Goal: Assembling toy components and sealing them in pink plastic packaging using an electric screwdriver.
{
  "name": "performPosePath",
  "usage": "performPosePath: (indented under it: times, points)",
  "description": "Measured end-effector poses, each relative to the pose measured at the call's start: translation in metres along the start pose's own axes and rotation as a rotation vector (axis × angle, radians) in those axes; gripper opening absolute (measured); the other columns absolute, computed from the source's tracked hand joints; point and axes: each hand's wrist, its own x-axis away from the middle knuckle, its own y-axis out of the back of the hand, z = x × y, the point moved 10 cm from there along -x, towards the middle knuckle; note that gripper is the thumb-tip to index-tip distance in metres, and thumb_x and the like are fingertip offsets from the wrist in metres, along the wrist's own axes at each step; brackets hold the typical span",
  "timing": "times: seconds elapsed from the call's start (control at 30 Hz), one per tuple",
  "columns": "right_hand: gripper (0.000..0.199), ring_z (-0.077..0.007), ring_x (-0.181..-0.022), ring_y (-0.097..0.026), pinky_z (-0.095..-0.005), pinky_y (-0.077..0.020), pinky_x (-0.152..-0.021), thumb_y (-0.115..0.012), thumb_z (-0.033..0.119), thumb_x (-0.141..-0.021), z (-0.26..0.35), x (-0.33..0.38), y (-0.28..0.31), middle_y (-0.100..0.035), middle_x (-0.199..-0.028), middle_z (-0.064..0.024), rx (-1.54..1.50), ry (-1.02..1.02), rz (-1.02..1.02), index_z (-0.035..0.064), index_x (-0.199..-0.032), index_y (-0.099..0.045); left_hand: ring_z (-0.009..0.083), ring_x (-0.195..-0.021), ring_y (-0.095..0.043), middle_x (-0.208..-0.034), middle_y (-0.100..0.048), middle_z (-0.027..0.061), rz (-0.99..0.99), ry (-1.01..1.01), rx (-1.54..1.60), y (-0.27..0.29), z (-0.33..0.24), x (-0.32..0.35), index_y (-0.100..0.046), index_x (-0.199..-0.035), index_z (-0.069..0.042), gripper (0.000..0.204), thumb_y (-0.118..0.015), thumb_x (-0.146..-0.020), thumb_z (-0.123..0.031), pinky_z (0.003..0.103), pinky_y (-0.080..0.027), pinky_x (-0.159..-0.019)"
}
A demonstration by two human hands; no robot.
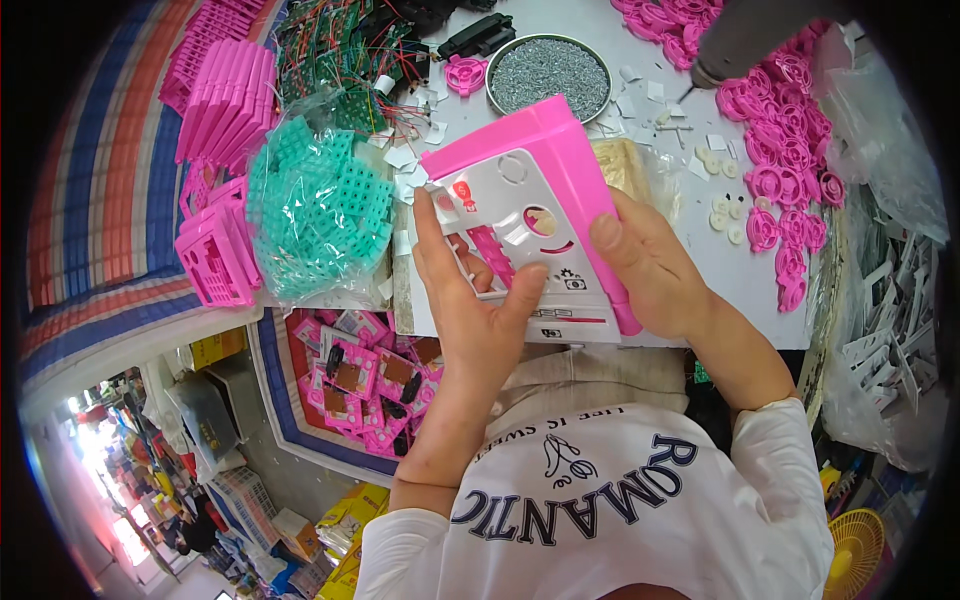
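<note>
1. I watch the pink-and-white casing (560, 190), held tilted over the near edge of the table (725, 265).
2. The left hand (470, 315) pinches its left side, thumb upon the white face.
3. The right hand (655, 265) clasps its pink side (the fingers behind are hidden from me).
4. Toward the right edge lie many pink parts (765, 185).

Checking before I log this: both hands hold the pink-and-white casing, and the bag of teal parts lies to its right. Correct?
Not quite: the head view shows the bag of teal parts left of the casing. The left hand and right hand do hold it.
</note>
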Motion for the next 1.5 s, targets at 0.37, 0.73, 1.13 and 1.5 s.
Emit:
performPosePath:
  times: [0.37, 0.73, 1.13, 1.5]
  points:
    - [0.057, -0.0172, -0.119, -0.063, -0.0321, -0.0544, -0.099, -0.069, 0.005, -0.096, -0.006, 0.012, 0.004, -0.063, -0.131, -0.0118, 0.234, -0.065, 0.106, -0.0014, -0.146, -0.043, 0.0284, -0.137, -0.047, -0.153, -0.039, 0.0226, -0.123, -0.070, 0.148, 0.026, -0.018, -0.027, -0.011, -0.161, 0.004, 0.112, -0.086, -0.080, -0.013, 0.040, -0.041, -0.113]
    - [0.071, -0.0192, -0.124, -0.061, -0.0350, -0.0509, -0.104, -0.076, -0.001, -0.086, -0.023, 0.019, 0.002, -0.058, -0.135, -0.0120, 0.016, -0.070, 0.071, -0.0032, -0.147, -0.040, 0.0287, -0.146, -0.035, -0.160, -0.029, 0.0237, -0.226, -0.231, 0.179, 0.024, -0.021, -0.023, -0.006, -0.162, 0.005, 0.097, -0.072, -0.095, -0.018, 0.040, -0.028, -0.120]
    - [0.055, -0.0262, -0.078, -0.072, -0.0341, -0.0559, -0.069, -0.068, 0.010, -0.079, 0.018, 0.015, -0.015, -0.068, -0.094, -0.0150, 0.484, 0.197, 0.005, -0.0040, -0.130, -0.052, 0.0405, -0.146, -0.029, -0.156, -0.027, 0.0278, 0.006, -0.064, -0.005, 0.014, -0.005, -0.024, -0.009, -0.160, 0.008, 0.136, -0.087, -0.069, -0.057, 0.050, -0.024, -0.121]
    - [0.062, -0.0294, -0.074, -0.070, -0.0353, -0.0566, -0.065, -0.068, 0.009, -0.079, 0.016, 0.028, -0.019, -0.066, -0.099, -0.0178, 0.554, 0.468, -0.092, -0.0059, -0.136, -0.049, 0.0465, -0.149, -0.017, -0.159, -0.016, 0.0314, -0.191, -0.170, -0.071, 0.017, -0.006, -0.006, -0.008, -0.159, 0.008, 0.144, -0.075, -0.069, -0.081, 0.057, -0.017, -0.121]
